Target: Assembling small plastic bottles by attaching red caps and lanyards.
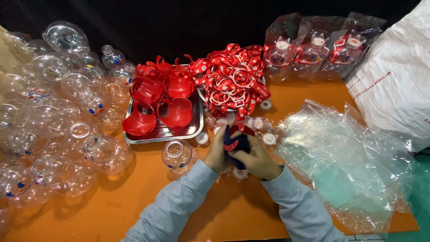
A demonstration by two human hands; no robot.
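Both my hands meet over the orange table [112,210], just in front of the heap of red straps. My left hand [218,152] and my right hand [260,160] are closed together around a dark blue part with a red piece [236,142] on it. Small white caps [269,138] lie scattered right beside and under my hands. A single clear round bottle [178,156] stands just left of my left hand. My sleeves are light grey-blue.
A steel tray [161,133] holds red plastic handle parts [174,112]. Behind lies a pile of red straps with white rings [233,78]. Many clear bottles [53,116] fill the left. Empty clear bags [345,157] lie right; bagged bottles [313,49] and a white sack [398,80] sit at back right.
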